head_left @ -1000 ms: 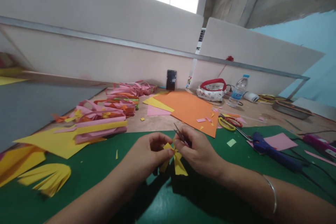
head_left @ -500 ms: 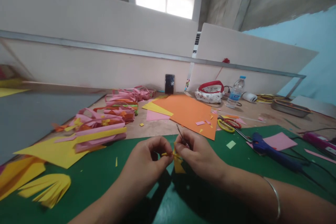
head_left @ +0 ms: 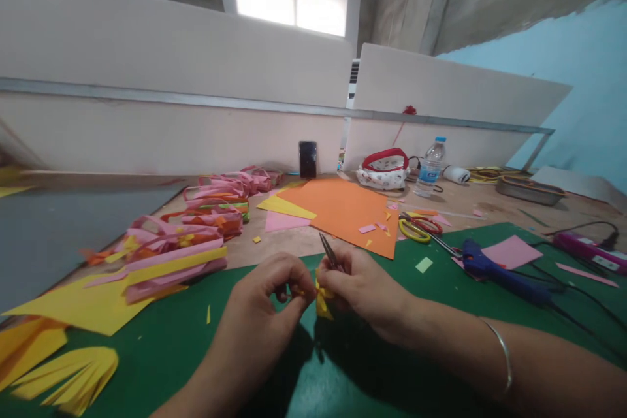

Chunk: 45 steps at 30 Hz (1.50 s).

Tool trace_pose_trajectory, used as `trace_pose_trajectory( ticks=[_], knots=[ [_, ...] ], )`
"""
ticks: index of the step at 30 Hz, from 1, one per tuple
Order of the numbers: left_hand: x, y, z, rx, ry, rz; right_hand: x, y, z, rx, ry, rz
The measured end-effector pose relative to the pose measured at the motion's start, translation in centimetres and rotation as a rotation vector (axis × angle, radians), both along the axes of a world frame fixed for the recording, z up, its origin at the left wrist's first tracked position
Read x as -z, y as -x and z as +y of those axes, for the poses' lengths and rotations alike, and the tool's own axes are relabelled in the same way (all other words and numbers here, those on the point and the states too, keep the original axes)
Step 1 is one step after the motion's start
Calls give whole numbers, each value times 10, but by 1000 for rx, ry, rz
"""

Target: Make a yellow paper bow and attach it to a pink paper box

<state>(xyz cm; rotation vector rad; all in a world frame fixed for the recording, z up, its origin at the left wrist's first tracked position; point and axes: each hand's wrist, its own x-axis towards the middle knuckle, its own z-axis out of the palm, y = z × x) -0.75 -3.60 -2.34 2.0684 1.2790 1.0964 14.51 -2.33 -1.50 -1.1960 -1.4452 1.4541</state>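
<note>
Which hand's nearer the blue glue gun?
Right. The right hand is left of the blue glue gun, with green mat showing between them; the left hand is farther left, on the right hand's far side.

A craft workshop: glue gun [head_left: 504, 279], scissors [head_left: 414, 231] and coloured paper [head_left: 340, 208] lie on the counter [head_left: 281, 243] below bare concrete [head_left: 404, 6].

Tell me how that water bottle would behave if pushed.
The bottle probably tips if pushed high, since it stands tall and narrow. Knocked over, its round body could roll. Its clear plastic likely gives when squeezed.
</note>
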Motion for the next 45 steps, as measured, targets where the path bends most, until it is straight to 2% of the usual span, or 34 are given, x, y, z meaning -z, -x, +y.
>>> trace_pose_trajectory(
  ticks=[5, 13, 20, 22, 23, 27, 29, 34, 39, 45],
  knots=[
    [-2, 0, -3, 11, -62, -14, -2, -2, 1, -55, 173, 89],
    [2, 0, -2, 6, -10, -26, 0, -5, 6, -134, 415, 96],
    [-1, -1, -4, -4, 29, 40, 4, -6, 7, -201, 407, 18],
    [-1, -2, -4, 15, 81, 13, 3, -6, 7, -160, 331, -58],
    [-1, -2, -4, 16, 107, -13, 3, -7, 7, -126, 230, -106],
    [-1, -1, -2, -12, 186, -121, -4, -11, 5, -21, -415, -305],
    [-1, -1, 0, 4, 228, -151, -6, -13, 2, -36, -594, -373],
    [6, -1, 6, 50, 246, -239, -6, -17, -3, -65, -728, -509],
    [9, -2, 7, 80, 249, -258, -3, -17, 0, -88, -748, -567],
    [5, -3, 0, 69, 256, -183, -3, -18, 3, -112, -766, -597]
  ],
)
